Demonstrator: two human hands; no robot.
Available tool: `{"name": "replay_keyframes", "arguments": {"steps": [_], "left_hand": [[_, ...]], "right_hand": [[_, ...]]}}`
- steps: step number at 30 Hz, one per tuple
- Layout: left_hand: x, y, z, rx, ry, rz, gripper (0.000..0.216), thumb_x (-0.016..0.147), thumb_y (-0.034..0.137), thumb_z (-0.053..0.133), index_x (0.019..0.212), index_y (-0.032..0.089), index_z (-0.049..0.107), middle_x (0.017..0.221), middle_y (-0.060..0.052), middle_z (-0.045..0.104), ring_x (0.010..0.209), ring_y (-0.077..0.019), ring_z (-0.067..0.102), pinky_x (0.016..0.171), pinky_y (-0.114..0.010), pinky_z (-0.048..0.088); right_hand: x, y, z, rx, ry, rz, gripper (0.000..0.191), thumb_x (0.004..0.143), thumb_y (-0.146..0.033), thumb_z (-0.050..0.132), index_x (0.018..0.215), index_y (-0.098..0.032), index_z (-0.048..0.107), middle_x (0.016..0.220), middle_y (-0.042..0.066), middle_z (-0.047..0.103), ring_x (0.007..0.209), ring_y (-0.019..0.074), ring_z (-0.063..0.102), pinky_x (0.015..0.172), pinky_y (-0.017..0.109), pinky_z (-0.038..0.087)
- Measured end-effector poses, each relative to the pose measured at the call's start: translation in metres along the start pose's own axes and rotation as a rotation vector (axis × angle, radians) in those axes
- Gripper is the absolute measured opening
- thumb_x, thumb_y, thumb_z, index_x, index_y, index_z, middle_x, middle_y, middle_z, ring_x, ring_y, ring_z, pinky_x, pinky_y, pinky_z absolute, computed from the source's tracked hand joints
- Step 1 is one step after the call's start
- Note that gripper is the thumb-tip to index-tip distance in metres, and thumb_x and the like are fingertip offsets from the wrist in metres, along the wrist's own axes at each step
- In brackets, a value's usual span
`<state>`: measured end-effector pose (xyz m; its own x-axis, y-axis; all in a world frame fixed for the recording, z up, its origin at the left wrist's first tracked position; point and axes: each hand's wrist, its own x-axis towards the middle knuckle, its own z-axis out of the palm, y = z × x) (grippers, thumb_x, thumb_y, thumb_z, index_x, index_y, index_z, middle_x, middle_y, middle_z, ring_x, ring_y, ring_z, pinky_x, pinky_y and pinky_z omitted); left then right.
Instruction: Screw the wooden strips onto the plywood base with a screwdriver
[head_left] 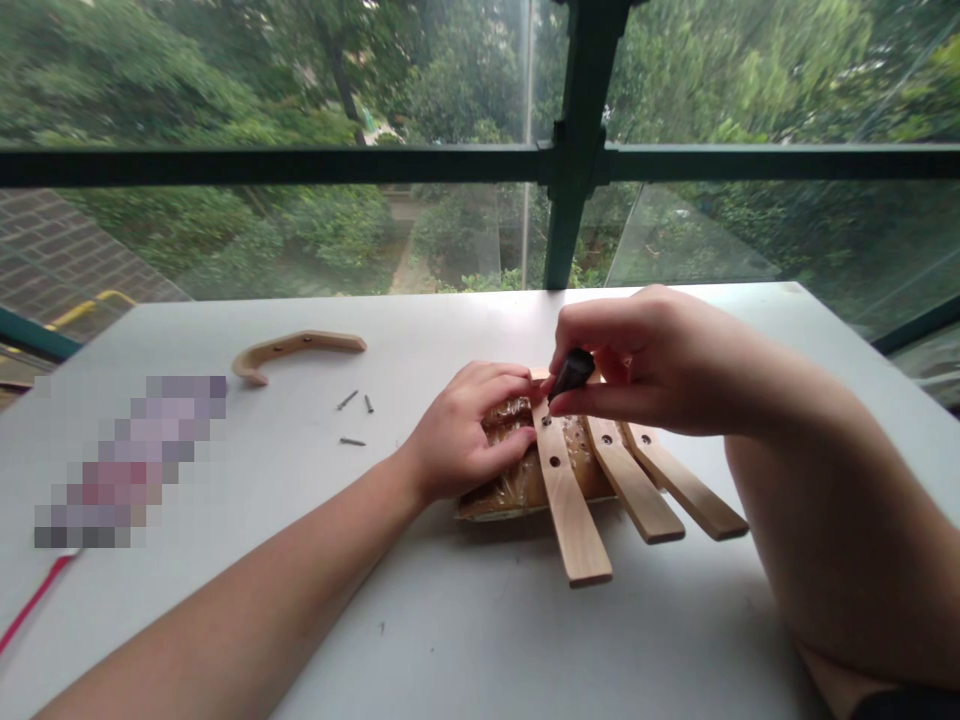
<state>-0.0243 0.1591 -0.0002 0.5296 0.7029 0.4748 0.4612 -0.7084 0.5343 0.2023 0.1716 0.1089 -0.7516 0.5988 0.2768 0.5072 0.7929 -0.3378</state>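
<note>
Pinching the black-handled screwdriver (574, 372) between thumb and fingers, my right hand (637, 360) holds it tilted over the upper hole of the leftmost wooden hook (574, 530) in the head view. My left hand (469, 430) lies over the brown taped block (487, 490), thumb apart from the fingers and their tips at the hook's left edge; whether it clamps the wood or only steadies it, I cannot tell. I judge that the step in hand is driving a screw through this hook into the block. The next move seems to call for lining the driver up with the hole, pressing down and turning, while my left hand keeps the wood from twisting.

The hook lies across the block, its flat end jutting towards me over the white table (420, 640). It is pale, smooth and visibly grained, with rounded corners. Its lower hole looks dark, and I cannot tell whether a screw sits inside. To its right lie the middle wooden hook (649, 505) and the rightmost wooden hook (701, 495), side by side. Off to the left, well apart, rest a loose curved hook (322, 342) and three loose screws (352, 442).
</note>
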Motion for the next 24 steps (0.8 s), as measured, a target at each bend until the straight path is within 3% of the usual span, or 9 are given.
{"name": "replay_keyframes", "arguments": {"steps": [5,10,16,24], "left_hand": [[0.001,0.001,-0.001,0.009,-0.012,-0.011,0.030,0.082,0.027,0.063,0.111,0.019,0.065,0.126,-0.008,0.063,0.117,-0.0250,0.056,0.106,-0.040,0.042],[0.000,0.000,-0.001,0.015,-0.017,-0.007,0.033,0.083,0.033,0.063,0.114,0.019,0.064,0.126,-0.009,0.062,0.117,-0.0266,0.055,0.104,-0.041,0.044],[-0.002,0.002,0.000,0.013,-0.008,-0.042,0.030,0.083,0.029,0.063,0.111,0.019,0.064,0.120,-0.008,0.064,0.106,-0.0250,0.059,0.095,-0.038,0.048],[-0.001,0.000,0.000,-0.016,-0.017,-0.010,0.029,0.083,0.028,0.063,0.110,0.018,0.064,0.125,-0.010,0.062,0.115,-0.0256,0.057,0.103,-0.039,0.045]], "right_hand": [[0.003,-0.004,0.006,-0.010,0.026,0.019,0.024,0.079,-0.030,0.070,0.074,-0.019,0.049,0.061,-0.007,0.049,0.051,0.0048,0.034,0.048,0.021,0.029],[0.006,-0.008,0.013,0.080,0.014,-0.014,0.012,0.081,-0.018,0.062,0.092,-0.019,0.057,0.081,-0.002,0.062,0.065,0.0085,0.050,0.058,0.022,0.038],[0.000,-0.007,0.003,0.214,-0.146,-0.112,0.029,0.081,-0.008,0.055,0.108,-0.018,0.059,0.099,0.001,0.067,0.081,0.0112,0.059,0.070,0.022,0.045],[-0.001,0.000,-0.001,0.097,-0.110,-0.040,0.019,0.088,-0.019,0.055,0.105,-0.021,0.063,0.090,-0.001,0.068,0.071,0.0100,0.056,0.062,0.024,0.041]]}}
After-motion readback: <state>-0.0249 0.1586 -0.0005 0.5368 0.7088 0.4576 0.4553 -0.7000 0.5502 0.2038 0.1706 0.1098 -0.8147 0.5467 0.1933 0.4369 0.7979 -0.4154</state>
